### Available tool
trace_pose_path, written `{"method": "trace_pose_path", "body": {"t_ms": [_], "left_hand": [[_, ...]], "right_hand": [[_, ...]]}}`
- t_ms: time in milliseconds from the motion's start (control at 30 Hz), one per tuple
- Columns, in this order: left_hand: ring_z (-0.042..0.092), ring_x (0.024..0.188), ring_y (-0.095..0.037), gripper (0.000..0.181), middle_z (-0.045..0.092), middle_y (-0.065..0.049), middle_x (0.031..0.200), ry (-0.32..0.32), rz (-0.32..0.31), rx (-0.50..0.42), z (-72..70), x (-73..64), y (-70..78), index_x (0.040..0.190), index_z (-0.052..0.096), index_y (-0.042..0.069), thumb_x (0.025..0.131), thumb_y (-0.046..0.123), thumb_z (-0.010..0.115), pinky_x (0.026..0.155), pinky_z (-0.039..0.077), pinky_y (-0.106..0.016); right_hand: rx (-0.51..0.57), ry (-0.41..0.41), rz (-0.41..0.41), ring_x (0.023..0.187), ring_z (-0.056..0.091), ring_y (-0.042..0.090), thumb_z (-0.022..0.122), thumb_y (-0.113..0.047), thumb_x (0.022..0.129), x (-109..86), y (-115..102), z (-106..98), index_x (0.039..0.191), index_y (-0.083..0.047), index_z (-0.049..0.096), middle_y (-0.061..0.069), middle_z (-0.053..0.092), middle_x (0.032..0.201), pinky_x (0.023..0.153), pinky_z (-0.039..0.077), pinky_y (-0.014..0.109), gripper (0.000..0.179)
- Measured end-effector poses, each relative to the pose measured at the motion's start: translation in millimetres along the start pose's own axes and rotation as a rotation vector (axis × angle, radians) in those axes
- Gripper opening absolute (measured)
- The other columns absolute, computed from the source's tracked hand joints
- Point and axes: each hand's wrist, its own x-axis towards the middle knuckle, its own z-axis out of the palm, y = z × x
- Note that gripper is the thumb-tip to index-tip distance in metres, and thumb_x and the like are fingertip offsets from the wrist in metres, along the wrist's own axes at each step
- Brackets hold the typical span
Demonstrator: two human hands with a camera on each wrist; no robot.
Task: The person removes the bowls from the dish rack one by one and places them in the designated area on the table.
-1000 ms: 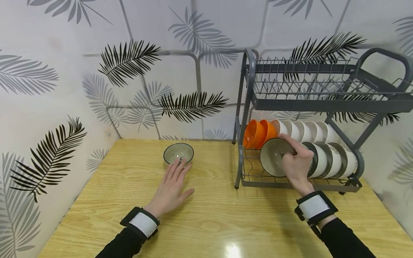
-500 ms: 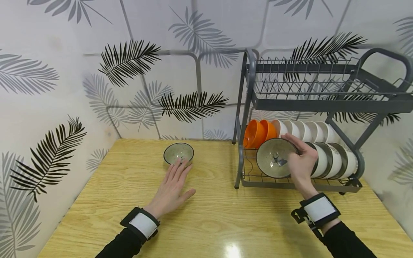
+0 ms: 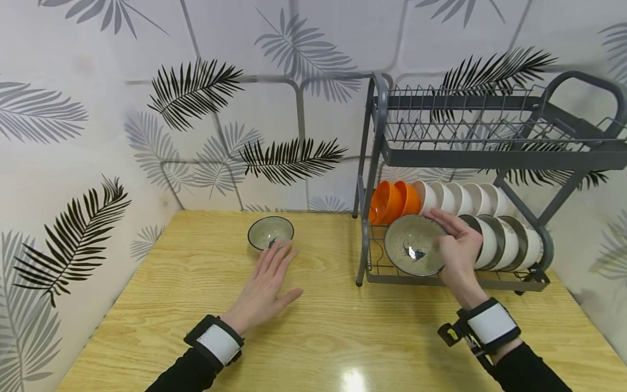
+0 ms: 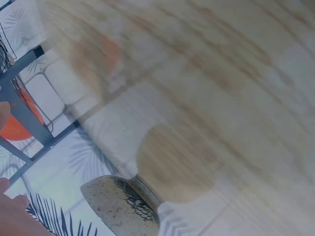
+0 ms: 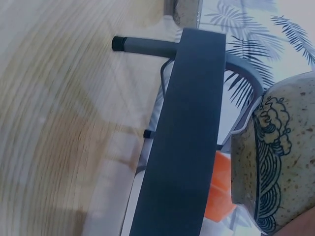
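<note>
My right hand (image 3: 459, 247) grips the right rim of a speckled grey bowl (image 3: 409, 245), tilted with its inside toward the head camera, at the front of the dish rack's lower shelf. The right wrist view shows the blue wave pattern on the outside of that bowl (image 5: 288, 142). A matching small bowl (image 3: 264, 228) stands upright on the table at left. My left hand (image 3: 264, 288) lies before it with fingers straight and spread, fingertips overlapping its near edge; whether they touch it I cannot tell. In the left wrist view this bowl (image 4: 120, 204) appears low.
The two-tier dark grey dish rack (image 3: 504, 159) stands at right. Its lower shelf carries orange bowls (image 3: 386, 202), a row of white bowls (image 3: 458, 198) behind and several dark-rimmed white bowls (image 3: 506, 242) in front. The wooden table (image 3: 318, 326) meets a leaf-patterned wall behind.
The bowl in my right hand has moved left and slightly down, toward the front, its inside turning more upward. My left hand has shifted very slightly right.
</note>
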Motion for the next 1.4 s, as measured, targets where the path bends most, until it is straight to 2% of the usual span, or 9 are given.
{"method": "trace_pose_path", "body": {"t_ms": [133,333,467,667,800,900,1033,1167,1400], "left_hand": [[0.001,0.144,-0.026,0.08,0.017,-0.013,0.158,-0.005,0.01,-0.018,-2.9,2.2,5.1,0.148,0.029,0.002,0.088,0.041,0.064,0.117,0.012,-0.05],[0.003,0.144,-0.029,0.08,0.018,-0.015,0.157,0.022,0.053,-0.033,-5.5,4.9,12.0,0.148,0.029,0.002,0.088,0.04,0.065,0.115,0.017,-0.054],[0.004,0.144,-0.031,0.081,0.017,-0.016,0.157,0.031,0.08,-0.034,-8.0,7.1,17.1,0.149,0.027,0.003,0.088,0.04,0.065,0.116,0.014,-0.053],[0.003,0.144,-0.031,0.082,0.012,-0.014,0.158,0.017,0.114,-0.051,-15.3,10.6,27.8,0.15,0.024,0.003,0.088,0.04,0.064,0.118,0.008,-0.05],[0.003,0.144,-0.032,0.083,0.009,-0.014,0.159,0.017,0.143,-0.056,-20.8,13.2,35.9,0.151,0.022,0.004,0.089,0.041,0.063,0.116,0.012,-0.054],[0.004,0.143,-0.033,0.082,0.01,-0.014,0.159,0.021,0.17,-0.054,-24.2,15.2,42.4,0.151,0.021,0.005,0.09,0.043,0.061,0.114,0.016,-0.056],[0.007,0.143,-0.035,0.082,0.011,-0.013,0.159,0.017,0.203,-0.075,-27.9,17.6,51.4,0.151,0.021,0.006,0.09,0.045,0.06,0.115,0.016,-0.055],[0.006,0.143,-0.033,0.083,0.011,-0.013,0.159,0.013,0.24,-0.088,-31.2,19.2,59.6,0.151,0.022,0.006,0.089,0.048,0.059,0.116,0.014,-0.054],[0.006,0.144,-0.031,0.086,0.015,-0.013,0.158,0.014,0.317,-0.089,-34.6,22.1,73.2,0.149,0.025,0.005,0.087,0.053,0.06,0.116,0.015,-0.054]], "right_hand": [[-0.017,-0.054,0.088,0.12,0.048,0.014,0.038,0.029,0.068,-3.9,-3,-1,0.124,0.0,0.063,0.0,0.073,0.103,0.087,0.026,0.023,0.068],[0.033,-0.159,0.187,0.125,0.046,0.016,0.038,0.026,0.071,-11.5,-6,-6,0.131,-0.001,0.058,0.002,0.071,0.11,0.098,0.024,0.03,0.069],[0.071,-0.2,0.224,0.122,0.048,0.015,0.04,0.026,0.071,-16.6,-8,-8,0.132,0.001,0.056,0.0,0.072,0.108,0.096,0.026,0.03,0.068],[0.164,-0.271,0.251,0.111,0.057,0.008,0.041,0.028,0.067,-24.5,-10,-6,0.131,0.006,0.055,-0.002,0.073,0.103,0.083,0.04,0.014,0.069],[0.199,-0.303,0.246,0.106,0.06,0.006,0.041,0.03,0.066,-29.7,-10,-4,0.131,0.009,0.053,-0.002,0.074,0.101,0.075,0.045,0.009,0.07],[0.203,-0.32,0.254,0.103,0.061,0.005,0.041,0.029,0.066,-33.5,-9,-3,0.132,0.01,0.051,-0.004,0.074,0.101,0.074,0.047,0.008,0.069],[0.167,-0.348,0.273,0.104,0.06,0.005,0.042,0.027,0.067,-38.2,-9,-1,0.133,0.009,0.051,-0.007,0.073,0.101,0.078,0.048,0.009,0.069],[0.084,-0.373,0.293,0.11,0.057,0.009,0.045,0.024,0.07,-42.4,-8,3,0.135,0.004,0.052,-0.007,0.072,0.106,0.084,0.045,0.013,0.068],[0.047,-0.428,0.316,0.114,0.056,0.014,0.044,0.022,0.072,-50.3,-6,10,0.136,0.002,0.051,-0.004,0.07,0.113,0.093,0.04,0.027,0.067]]}}
